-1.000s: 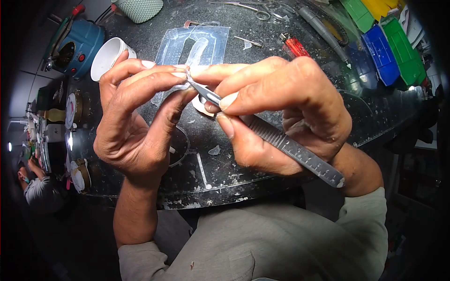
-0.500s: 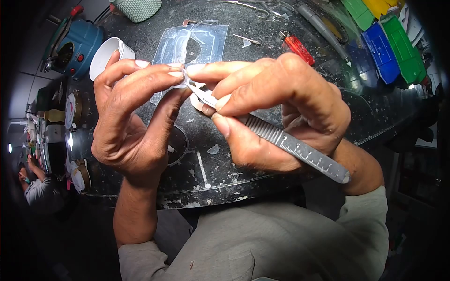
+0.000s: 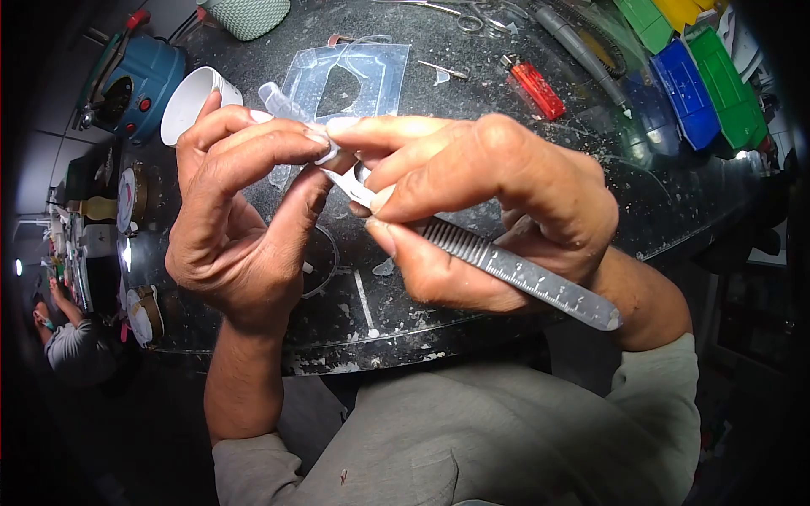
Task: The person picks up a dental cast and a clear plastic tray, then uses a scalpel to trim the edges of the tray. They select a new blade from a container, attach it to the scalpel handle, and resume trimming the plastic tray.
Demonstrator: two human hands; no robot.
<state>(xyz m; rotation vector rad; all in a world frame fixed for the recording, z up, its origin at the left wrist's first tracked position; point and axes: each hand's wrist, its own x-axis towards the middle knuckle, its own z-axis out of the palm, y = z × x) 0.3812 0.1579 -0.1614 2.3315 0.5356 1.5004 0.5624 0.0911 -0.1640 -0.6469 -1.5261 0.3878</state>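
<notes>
Head camera: worn on the person's head, looking from above the shirt [image 3: 523,430], which fills the bottom of the view.
Facing: forward and steeply down onto the tabletop [image 3: 472,93], its near edge bowed across the lower half.
Nearness: close to the left hand [image 3: 232,211] and right hand [image 3: 506,194], both large around the middle.
Lens: very wide, with rounded dark corners.
Left margin: another person [image 3: 76,341], small and tilted, well back.
Right margin: green bin [image 3: 727,94], leaning outward.

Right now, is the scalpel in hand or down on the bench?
In hand. The right hand pinches the scalpel between thumb and fingers, its ruled handle jutting out above the bench.
</notes>
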